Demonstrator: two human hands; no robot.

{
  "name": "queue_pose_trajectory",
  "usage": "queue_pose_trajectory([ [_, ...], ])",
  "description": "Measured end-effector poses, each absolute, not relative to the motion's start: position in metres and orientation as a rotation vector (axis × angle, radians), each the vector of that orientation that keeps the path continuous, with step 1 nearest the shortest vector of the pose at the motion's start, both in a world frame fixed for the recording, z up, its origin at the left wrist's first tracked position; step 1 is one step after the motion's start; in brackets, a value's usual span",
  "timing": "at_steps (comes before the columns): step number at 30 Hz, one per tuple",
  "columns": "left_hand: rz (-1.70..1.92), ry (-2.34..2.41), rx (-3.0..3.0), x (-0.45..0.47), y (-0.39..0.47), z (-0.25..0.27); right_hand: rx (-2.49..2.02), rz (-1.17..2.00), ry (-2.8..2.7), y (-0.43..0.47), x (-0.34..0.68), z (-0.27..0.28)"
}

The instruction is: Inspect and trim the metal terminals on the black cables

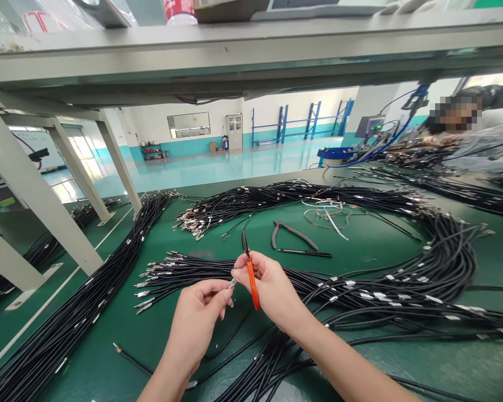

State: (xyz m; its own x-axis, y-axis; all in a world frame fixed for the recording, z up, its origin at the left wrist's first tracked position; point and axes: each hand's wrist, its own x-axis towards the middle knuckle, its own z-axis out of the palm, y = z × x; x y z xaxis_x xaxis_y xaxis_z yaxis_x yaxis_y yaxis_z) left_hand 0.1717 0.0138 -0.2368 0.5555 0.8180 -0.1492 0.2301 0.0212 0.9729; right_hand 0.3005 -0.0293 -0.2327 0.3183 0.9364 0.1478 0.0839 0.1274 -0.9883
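Between the thumb and fingers of my left hand point(199, 315) is the end of a black cable, with a small metal connector point(232, 283) sticking out towards the right. My right hand point(272, 287) is closed around pliers with orange handles point(252, 285), their dark narrow jaws pointing up and away. The right fingertips also meet the connector's tip. Behind both hands lies a bundle of black cables point(201, 267), its metal-tipped ends fanned out at the left. One loose cable end point(117, 348) rests left of my left forearm.
Beyond my hands lie grey-handled cutters point(295, 237), a black pen-like tool point(304, 253) and thin loose wires point(329, 215). More cable bundles point(121, 273) run along the green table. White shelf legs point(46, 190) stand at left, with a shelf overhead point(235, 61). Another person point(465, 117) is at the far right.
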Motion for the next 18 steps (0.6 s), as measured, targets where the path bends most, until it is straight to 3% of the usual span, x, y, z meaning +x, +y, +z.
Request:
queue_pose_trajectory([
  [9,0.579,0.895,1.471,0.1705,0.0141,-0.2385,-1.274,0.87,-1.024,-0.0279,0.3008,-0.2343],
  [18,0.6,0.946,1.402,0.1721,0.0116,-0.2375,-1.363,0.614,-1.301,-0.0312,0.3014,-0.2331],
])
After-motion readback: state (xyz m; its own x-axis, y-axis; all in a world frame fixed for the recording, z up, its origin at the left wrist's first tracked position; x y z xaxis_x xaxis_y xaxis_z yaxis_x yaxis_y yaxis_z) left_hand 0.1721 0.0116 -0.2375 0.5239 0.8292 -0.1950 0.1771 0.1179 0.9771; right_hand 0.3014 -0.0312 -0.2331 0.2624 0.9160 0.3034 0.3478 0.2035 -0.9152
